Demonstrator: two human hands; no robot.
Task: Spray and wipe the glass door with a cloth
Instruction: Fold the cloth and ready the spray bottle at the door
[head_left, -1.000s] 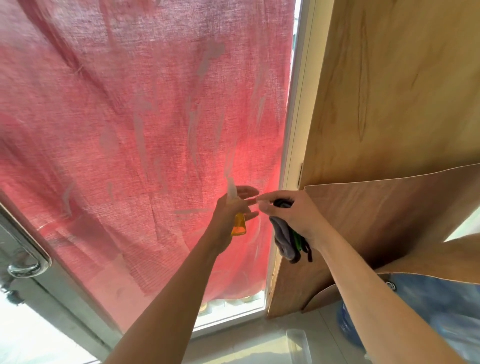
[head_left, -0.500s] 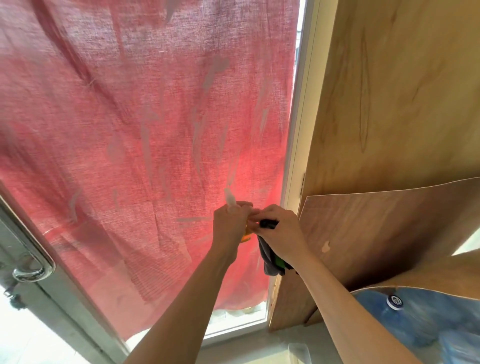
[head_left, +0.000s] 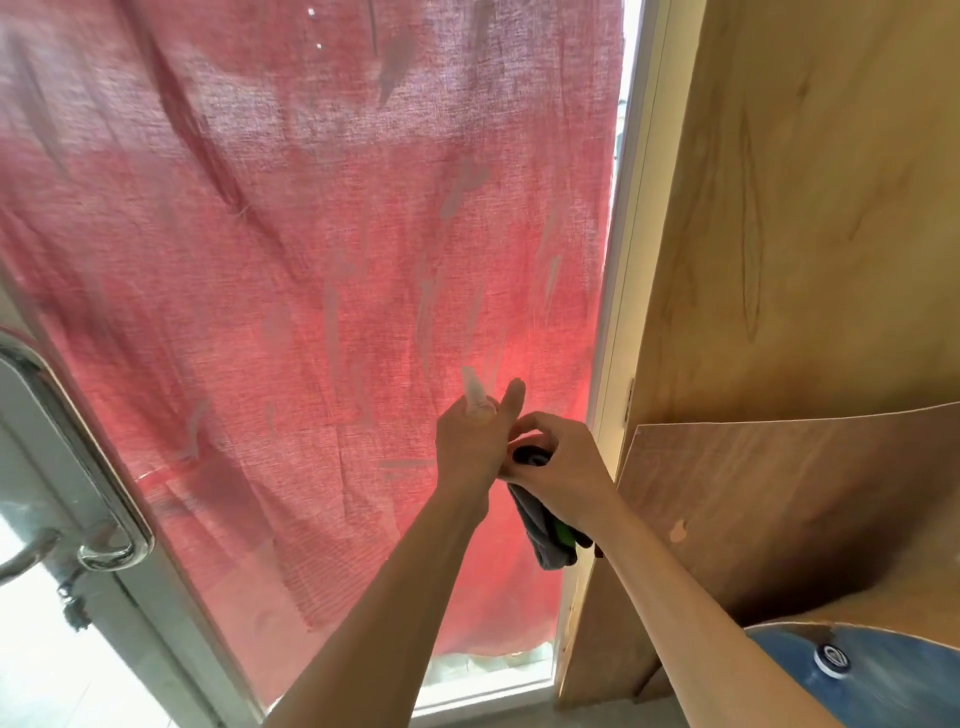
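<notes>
The glass door (head_left: 582, 660) fills the left and middle, with a red cloth curtain (head_left: 311, 260) hanging behind the pane and pale streaks on the glass. My left hand (head_left: 470, 444) grips a small spray bottle (head_left: 474, 387); only its clear cap sticks out above my fist, pointing at the glass. My right hand (head_left: 563, 465) sits right beside it, touching it, and holds a dark grey cloth (head_left: 545, 530) with a green patch that hangs down below my palm. The bottle's body is hidden in my fist.
A chrome door handle (head_left: 88, 467) is at the left on the metal frame. Plywood sheets (head_left: 779, 260) lean against the wall on the right, close to my right arm. A blue water jug (head_left: 852, 675) sits at the lower right.
Both hands have risen slightly and closed together. My left fist now covers the orange bottle body that showed a second ago. The view has tilted up a little.
</notes>
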